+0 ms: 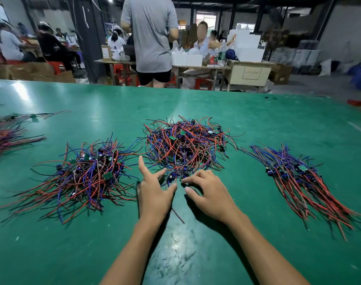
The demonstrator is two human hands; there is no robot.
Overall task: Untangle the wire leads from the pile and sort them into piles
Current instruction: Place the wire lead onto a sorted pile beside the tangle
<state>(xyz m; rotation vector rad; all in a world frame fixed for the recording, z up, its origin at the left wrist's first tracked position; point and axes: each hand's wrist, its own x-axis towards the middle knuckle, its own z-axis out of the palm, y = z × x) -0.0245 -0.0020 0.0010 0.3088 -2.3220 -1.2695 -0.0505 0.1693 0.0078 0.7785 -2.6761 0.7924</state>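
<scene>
because the knotted heap (184, 144) sits in the middle of the green tabletop (278, 124), straight ahead of us, we bring both hands to its near edge, where loose ends are easiest to pick out. our left hand (153, 191) is spread, index finger pointing up toward the heap and thumb out to the side, clamped on nothing. our right hand (206, 191) arches over the nearest strands with its fingertips (185, 179) curled down into them; we cannot tell whether they have pinched a lead or only rest on it.

we judge the sorted leads are kept to the sides so they cannot mix back in: a fanned pile on the left (84, 175), a combed row on the right (298, 182) with its wires lying roughly parallel, and a further bundle at the far left edge (5, 134). a single stray lead (177, 215) lies between our wrists.

open tabletop runs between each pile and in front of us, so we have room to draw a lead toward our body. the far edge is well beyond the heap, and the right row's tips reach close to the frame's side.
</scene>
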